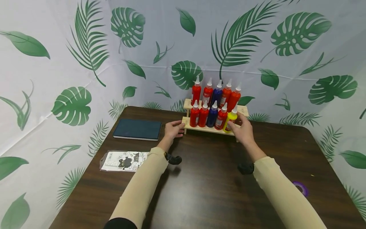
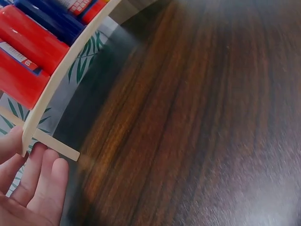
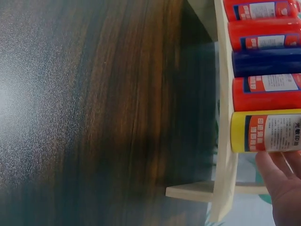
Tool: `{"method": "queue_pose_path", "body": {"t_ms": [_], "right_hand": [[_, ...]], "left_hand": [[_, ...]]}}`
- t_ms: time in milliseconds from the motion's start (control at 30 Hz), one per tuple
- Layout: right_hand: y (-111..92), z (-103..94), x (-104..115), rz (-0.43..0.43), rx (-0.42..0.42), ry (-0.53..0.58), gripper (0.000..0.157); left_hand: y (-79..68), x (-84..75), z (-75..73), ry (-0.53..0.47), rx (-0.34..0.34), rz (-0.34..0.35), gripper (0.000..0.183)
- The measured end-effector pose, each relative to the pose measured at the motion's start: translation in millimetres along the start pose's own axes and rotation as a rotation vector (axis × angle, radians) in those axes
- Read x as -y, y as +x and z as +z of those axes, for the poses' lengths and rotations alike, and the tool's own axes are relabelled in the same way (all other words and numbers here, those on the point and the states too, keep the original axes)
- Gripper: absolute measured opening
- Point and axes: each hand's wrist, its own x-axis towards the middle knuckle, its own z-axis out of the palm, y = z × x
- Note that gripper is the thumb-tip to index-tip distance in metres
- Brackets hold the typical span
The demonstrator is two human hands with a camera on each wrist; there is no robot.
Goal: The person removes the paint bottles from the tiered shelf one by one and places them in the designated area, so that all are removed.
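A two-tier wooden rack (image 1: 209, 129) stands on the table's far part, carrying two rows of squeeze bottles with white pointed nozzles. At the left end of its lower shelf, my left hand (image 1: 173, 129) grips the board, thumb on top and fingers underneath; the left wrist view shows this hand (image 2: 35, 186) beside a rack leg (image 2: 56, 145). My right hand (image 1: 243, 129) holds the yellow bottle (image 1: 230, 121) at the right end of the lower row. In the right wrist view, its fingertips (image 3: 266, 162) are against the yellow bottle's (image 3: 265, 132) side. Red bottles (image 1: 194, 116) and a dark blue bottle (image 1: 212, 117) fill the rest of that row.
On the upper tier stand red bottles (image 1: 196, 93) and a blue bottle (image 1: 216, 95). A dark blue notebook (image 1: 138, 128) and a plastic-wrapped packet with a black cat print (image 1: 123, 161) lie at the left. Purple tape (image 1: 301, 188) lies right, partly behind the sleeve. A leaf-patterned cloth (image 1: 160, 28) hangs behind.
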Motion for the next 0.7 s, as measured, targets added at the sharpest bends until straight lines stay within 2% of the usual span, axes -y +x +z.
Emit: {"method": "queue_pose_path", "body": {"t_ms": [433, 567, 700], "right_hand": [[-2.7, 2.1, -4.0, 0.013, -0.012, 0.041, 0.057], [-9.4, -7.0, -4.2, -0.017, -0.015, 0.059, 0.057], [-23.5, -22.8, -3.6, -0.042, -0.002, 0.027, 0.054]], "left_hand": [[-0.2, -1.6, 1.4, -0.048, -0.031, -0.049, 0.032], [0.3, -2.4, 2.2, -0.056, -0.022, -0.065, 0.033], [-0.4, -3.2, 3.2, -0.057, -0.014, -0.072, 0.035]]}}
